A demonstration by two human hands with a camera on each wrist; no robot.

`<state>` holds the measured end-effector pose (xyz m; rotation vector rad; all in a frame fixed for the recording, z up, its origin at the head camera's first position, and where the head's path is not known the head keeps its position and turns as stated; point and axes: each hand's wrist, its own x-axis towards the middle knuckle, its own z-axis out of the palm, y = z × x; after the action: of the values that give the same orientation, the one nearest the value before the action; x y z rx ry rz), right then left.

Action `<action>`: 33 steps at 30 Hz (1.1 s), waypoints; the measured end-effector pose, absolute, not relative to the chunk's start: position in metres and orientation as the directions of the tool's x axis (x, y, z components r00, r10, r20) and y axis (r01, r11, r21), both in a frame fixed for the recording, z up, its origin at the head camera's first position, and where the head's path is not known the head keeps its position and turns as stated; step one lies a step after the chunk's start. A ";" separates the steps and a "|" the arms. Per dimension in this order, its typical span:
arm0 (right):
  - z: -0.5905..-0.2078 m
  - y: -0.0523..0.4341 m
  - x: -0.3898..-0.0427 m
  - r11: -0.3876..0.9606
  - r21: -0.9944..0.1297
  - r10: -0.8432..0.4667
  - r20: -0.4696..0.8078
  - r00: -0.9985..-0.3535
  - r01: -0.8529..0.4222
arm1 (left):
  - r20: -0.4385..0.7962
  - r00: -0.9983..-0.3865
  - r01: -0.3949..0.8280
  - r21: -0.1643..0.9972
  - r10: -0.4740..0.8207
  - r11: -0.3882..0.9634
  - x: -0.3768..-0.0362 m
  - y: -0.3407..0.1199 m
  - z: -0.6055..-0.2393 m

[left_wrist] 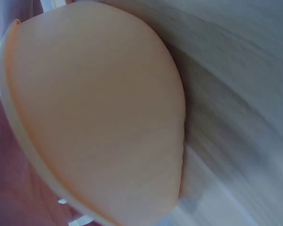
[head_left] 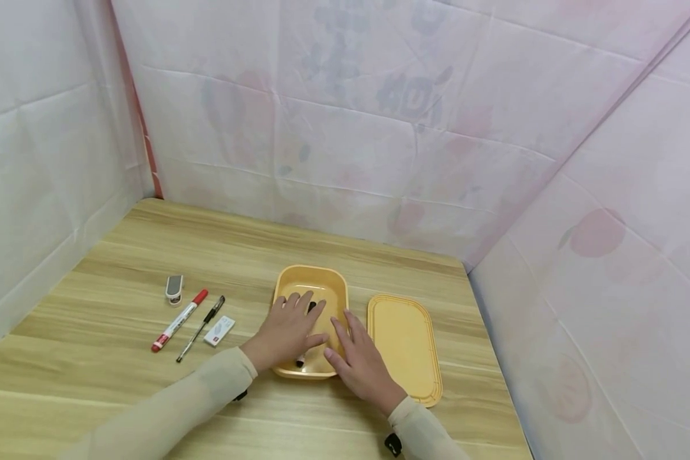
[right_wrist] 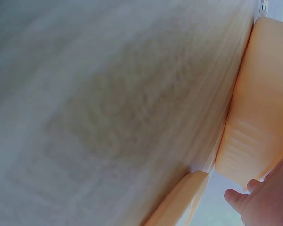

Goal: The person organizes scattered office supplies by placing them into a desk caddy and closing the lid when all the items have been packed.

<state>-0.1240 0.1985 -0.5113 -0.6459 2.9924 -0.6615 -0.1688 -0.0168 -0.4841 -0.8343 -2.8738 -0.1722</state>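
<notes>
A yellow plastic box (head_left: 316, 281) stands uncovered on the table. Inside lies a marker with black ends (head_left: 301, 361), its middle hidden by my left hand (head_left: 290, 327). That hand reaches over the box's left rim with its fingers spread. My right hand (head_left: 363, 365) is at the right rim, fingers extended and thumb over the inside. The left wrist view is mostly the box's outer wall (left_wrist: 99, 103), with part of the left hand (left_wrist: 19, 183) behind the rim. At the right wrist view's lower edge, fingers of the right hand (right_wrist: 269, 197) come near the box wall (right_wrist: 259, 103).
The matching yellow lid (head_left: 405, 345) lies flat right of the box. On the left are a red-capped marker (head_left: 179, 321), a black-capped pen (head_left: 201, 328), a small white box (head_left: 219, 331) and a small grey-and-white object (head_left: 174, 289). Printed sheets (head_left: 345, 160) hang around the wooden table (head_left: 207, 243).
</notes>
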 end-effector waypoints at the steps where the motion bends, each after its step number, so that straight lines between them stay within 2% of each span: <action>1: -0.511 0.199 -0.124 0.825 -0.406 -0.397 0.079 -0.915 -0.393 | 0.167 -0.834 0.541 0.062 0.526 0.838 -0.169 -0.019 -0.483; 12: -0.512 0.200 -0.124 0.830 -0.408 -0.385 0.077 -0.920 -0.381 | 0.260 -0.800 0.554 -0.024 0.540 0.832 -0.177 -0.037 -0.477; 17: -0.511 0.200 -0.124 0.831 -0.409 -0.377 0.081 -0.922 -0.376 | 0.289 -0.792 0.565 0.009 0.538 0.825 -0.178 -0.042 -0.476; 24: -0.511 0.201 -0.123 0.829 -0.416 -0.375 0.080 -0.924 -0.373 | 0.265 -0.805 0.567 0.077 0.531 0.820 -0.175 -0.046 -0.473; 33: -0.510 0.201 -0.124 0.832 -0.412 -0.376 0.074 -0.924 -0.372 | 0.266 -0.812 0.555 0.081 0.519 0.828 -0.171 -0.060 -0.473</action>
<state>-0.1237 0.2014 -0.5099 -0.6121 2.9970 -0.6699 -0.1711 -0.0599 -0.4727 -0.8280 -2.7768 -0.2270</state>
